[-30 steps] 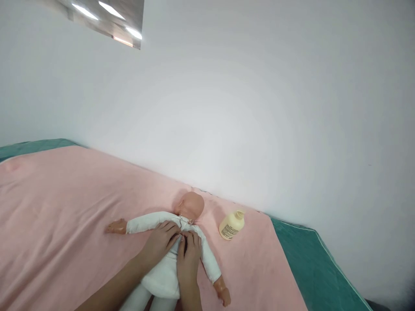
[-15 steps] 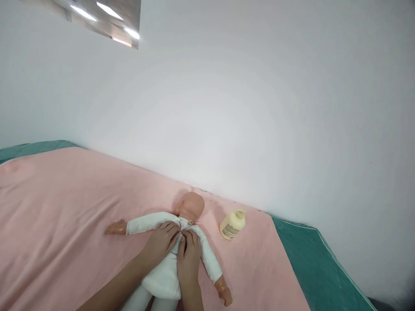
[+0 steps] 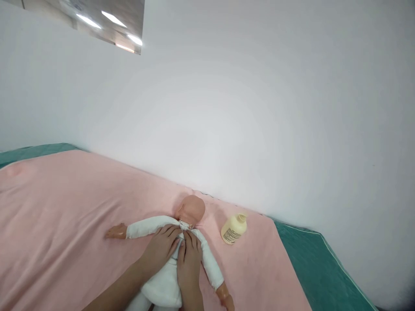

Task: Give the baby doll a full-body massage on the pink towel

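A doll [image 3: 207,255] with a white cloth body lies on a pink cloth [image 3: 81,207], its bald head toward the wall and its arms spread to both sides. On its upper back or chest, I cannot tell which, rest both hands. My left hand [image 3: 164,246] lies on the left part of the torso, fingers bent slightly and spread flat on the fabric. Beside it, my right hand [image 3: 189,257] lies on the right part, its fingers also resting on the fabric just below the neck. The fingertips of the two hands nearly meet.
A pale yellow pump bottle [image 3: 234,229] stands on the pink cloth right of the doll. Green padded surface [image 3: 320,263] shows at the right and far left. Behind rises a white wall [image 3: 243,108], with a reflective panel [image 3: 123,19] at the upper left.
The whole view has shifted a little, so the doll, bottle and bed edge appear slightly lower. Both hands remain on the doll's torso.
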Tool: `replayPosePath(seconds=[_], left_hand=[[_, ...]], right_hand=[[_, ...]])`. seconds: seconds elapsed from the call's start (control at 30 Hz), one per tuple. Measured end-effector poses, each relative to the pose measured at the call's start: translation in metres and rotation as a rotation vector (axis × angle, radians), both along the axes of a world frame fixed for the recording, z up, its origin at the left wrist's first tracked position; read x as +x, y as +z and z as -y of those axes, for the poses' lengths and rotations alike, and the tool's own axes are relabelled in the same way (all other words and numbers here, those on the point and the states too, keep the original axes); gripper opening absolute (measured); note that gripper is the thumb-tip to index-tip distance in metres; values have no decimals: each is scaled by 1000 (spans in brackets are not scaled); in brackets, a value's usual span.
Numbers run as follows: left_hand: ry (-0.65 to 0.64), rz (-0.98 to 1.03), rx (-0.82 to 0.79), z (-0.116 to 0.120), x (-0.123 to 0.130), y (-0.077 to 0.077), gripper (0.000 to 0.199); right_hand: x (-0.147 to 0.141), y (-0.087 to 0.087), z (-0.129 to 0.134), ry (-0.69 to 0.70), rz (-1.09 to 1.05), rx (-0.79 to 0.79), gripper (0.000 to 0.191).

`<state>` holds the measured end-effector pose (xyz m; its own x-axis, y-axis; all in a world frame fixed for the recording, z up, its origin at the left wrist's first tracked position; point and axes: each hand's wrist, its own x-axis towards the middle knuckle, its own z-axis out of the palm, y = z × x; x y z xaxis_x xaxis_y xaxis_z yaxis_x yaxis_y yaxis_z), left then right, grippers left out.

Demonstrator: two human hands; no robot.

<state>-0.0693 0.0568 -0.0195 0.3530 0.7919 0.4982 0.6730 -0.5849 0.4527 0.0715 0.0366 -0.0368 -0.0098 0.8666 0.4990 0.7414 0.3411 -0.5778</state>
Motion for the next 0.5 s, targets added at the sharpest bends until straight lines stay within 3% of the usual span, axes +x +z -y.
replayPosePath(seconds=[0.33, 0.5], left_hand=[[-37, 176, -30, 8, -8, 9, 28], [-41, 276, -27, 38, -25, 15, 26]], right_hand=[[7, 6, 15, -30, -91, 78, 34], [16, -19, 41, -64, -189, 291, 30]])
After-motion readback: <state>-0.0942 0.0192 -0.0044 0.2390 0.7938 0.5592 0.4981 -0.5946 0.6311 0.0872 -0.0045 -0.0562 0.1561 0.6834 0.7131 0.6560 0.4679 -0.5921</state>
